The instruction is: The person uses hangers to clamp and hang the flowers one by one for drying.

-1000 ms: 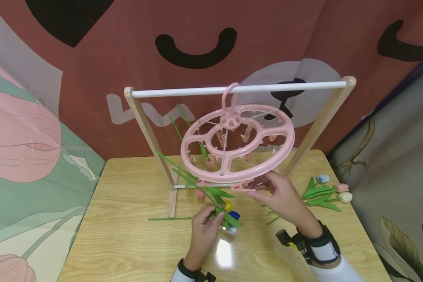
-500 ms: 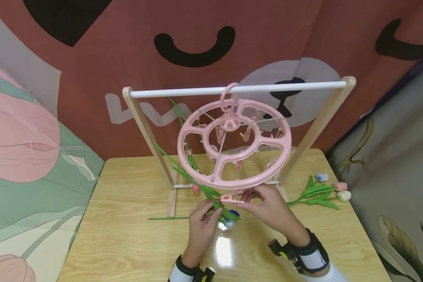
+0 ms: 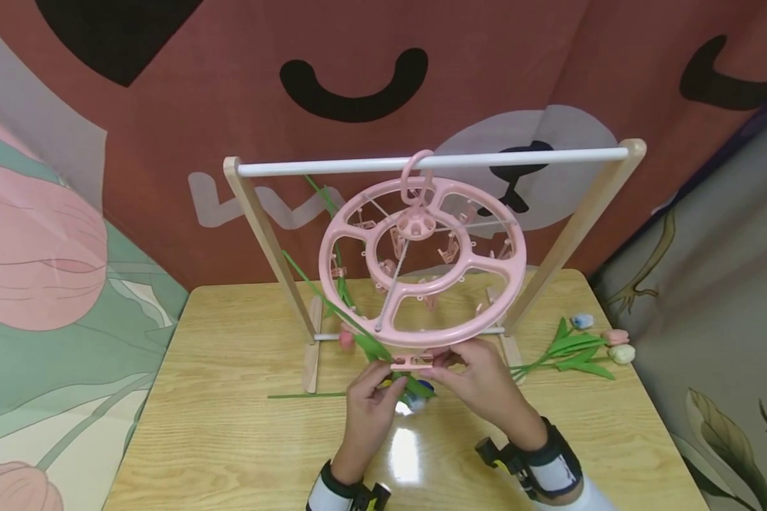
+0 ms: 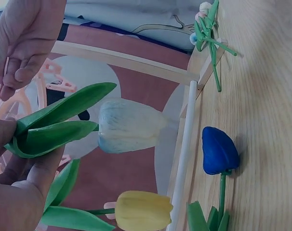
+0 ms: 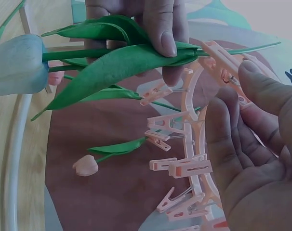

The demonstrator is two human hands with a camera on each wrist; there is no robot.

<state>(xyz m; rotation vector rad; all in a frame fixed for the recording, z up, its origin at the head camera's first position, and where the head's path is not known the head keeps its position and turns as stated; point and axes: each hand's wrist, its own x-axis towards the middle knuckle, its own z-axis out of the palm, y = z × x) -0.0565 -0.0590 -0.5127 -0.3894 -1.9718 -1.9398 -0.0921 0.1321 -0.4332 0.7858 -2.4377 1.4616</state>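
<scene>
My left hand pinches an artificial tulip with a pale blue-white bloom, gripping it at the stem and the base of its green leaves. The bloom hangs downward. My right hand pinches a pink clothespin that hangs from the front of a round pink clip hanger. In the right wrist view the clothespin's tip meets the stem just past the leaves; whether it encloses the stem I cannot tell. A yellow tulip and a small pink tulip hang nearby, bloom down.
The hanger hooks over the white bar of a wooden rack. Several more clothespins dangle from it. A dark blue tulip lies on the wooden table. A bunch of tulips lies at the right.
My right hand has drawn the clothespin left and slightly down to the tulip's stem; the hanger has turned and tilted with it. The left hand has stayed nearly in place.
</scene>
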